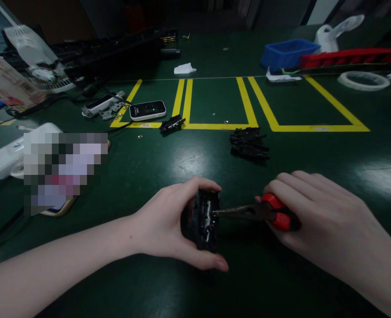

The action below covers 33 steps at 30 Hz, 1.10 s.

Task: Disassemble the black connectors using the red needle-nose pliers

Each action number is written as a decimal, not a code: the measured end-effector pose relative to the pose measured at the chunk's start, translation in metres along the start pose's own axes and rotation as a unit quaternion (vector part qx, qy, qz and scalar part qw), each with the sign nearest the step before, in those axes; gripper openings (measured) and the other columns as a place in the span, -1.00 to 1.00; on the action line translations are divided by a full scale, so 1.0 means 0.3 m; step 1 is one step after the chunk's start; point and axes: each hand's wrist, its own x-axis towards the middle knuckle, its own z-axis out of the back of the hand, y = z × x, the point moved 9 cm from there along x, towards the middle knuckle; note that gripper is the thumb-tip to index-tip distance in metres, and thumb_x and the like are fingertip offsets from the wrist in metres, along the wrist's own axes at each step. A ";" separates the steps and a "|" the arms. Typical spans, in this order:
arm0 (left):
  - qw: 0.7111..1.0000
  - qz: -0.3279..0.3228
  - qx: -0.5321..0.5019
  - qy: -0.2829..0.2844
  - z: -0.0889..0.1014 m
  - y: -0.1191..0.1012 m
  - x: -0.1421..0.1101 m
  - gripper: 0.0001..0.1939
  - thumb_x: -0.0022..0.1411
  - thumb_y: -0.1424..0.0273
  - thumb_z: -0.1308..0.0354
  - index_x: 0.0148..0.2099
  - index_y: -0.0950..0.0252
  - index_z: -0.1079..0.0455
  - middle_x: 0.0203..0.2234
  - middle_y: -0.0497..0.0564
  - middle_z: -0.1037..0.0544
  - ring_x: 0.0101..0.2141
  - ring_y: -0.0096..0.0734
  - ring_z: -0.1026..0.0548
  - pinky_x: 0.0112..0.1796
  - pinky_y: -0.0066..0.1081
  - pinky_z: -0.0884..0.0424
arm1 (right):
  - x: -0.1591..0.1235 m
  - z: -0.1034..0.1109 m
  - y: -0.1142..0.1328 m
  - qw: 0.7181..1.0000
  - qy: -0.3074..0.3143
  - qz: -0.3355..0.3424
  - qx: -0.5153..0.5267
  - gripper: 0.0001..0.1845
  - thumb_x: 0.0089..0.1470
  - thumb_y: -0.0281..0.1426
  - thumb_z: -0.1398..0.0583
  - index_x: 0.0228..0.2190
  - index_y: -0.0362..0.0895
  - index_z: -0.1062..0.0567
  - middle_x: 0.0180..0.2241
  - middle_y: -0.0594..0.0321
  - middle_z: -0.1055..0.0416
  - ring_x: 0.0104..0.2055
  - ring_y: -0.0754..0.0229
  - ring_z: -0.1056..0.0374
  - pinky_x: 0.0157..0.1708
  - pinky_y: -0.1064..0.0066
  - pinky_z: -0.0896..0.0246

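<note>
Over a green surface [195,163], a person's right grip [314,207] clenches red-handled pliers [263,212], tips at the face of a black part [208,221]; the left grip [159,221] spans its ends, seemingly to steady it and leave that face open. Similar black pieces [248,137] lie beyond, apparently out of the hands' way.

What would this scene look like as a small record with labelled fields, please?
Left hand: grip around a dark, glossy part
Right hand: grip on red-handled pliers
Pliers' tips: at the dark part's open face; contact unclear
Surface: green tabletop with yellow markings
Other black pieces: one on the yellow line; a cluster farther right
Beyond, left: white-edged device with a green light
Beyond, right: blue bin, red strip, pale ring-shaped roll
</note>
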 end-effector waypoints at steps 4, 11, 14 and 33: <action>1.000 0.009 -0.003 0.003 -0.001 0.013 -0.001 -0.15 0.02 0.00 -0.59 0.25 0.19 -0.39 -0.04 0.08 -0.64 -0.09 -0.08 -0.64 -0.17 -0.25 -0.55 | 0.003 -0.005 -0.008 0.999 0.005 -0.021 0.027 -0.80 0.03 -0.48 -0.12 -0.29 0.02 -0.26 -0.38 0.19 -0.32 -0.41 0.01 -0.25 -0.47 0.18 -0.13; 0.995 -0.094 0.036 0.017 -0.022 -0.016 0.007 -0.15 0.04 0.04 -0.59 0.23 0.19 -0.30 -0.15 0.04 -0.63 -0.25 -0.15 -0.64 -0.29 -0.28 -0.53 | 0.004 -0.037 -0.028 0.990 0.065 -0.087 0.093 -0.88 0.07 -0.43 -0.15 -0.35 0.03 -0.30 -0.40 0.22 -0.38 -0.39 0.02 -0.34 -0.45 0.19 -0.25; 0.994 -0.100 0.043 0.024 -0.030 -0.021 0.006 -0.18 0.06 0.03 -0.57 0.23 0.19 -0.30 -0.20 0.01 -0.62 -0.30 -0.19 -0.62 -0.32 -0.29 -0.51 | 0.003 -0.045 -0.038 0.985 0.084 -0.102 0.116 -0.87 0.03 -0.43 -0.19 -0.36 0.03 -0.33 -0.40 0.22 -0.40 -0.39 0.02 -0.36 -0.46 0.19 -0.27; 0.994 -0.082 -0.068 -0.004 0.002 0.002 -0.002 -0.10 -0.11 0.20 -0.66 0.22 0.14 -0.33 -0.13 0.00 -0.61 -0.26 -0.23 -0.62 -0.34 -0.37 -0.53 | -0.013 -0.084 -0.025 0.945 0.163 -0.173 0.223 -0.86 0.13 -0.36 -0.17 -0.45 0.03 -0.30 -0.44 0.30 -0.41 -0.46 0.13 -0.37 -0.50 0.27 -0.21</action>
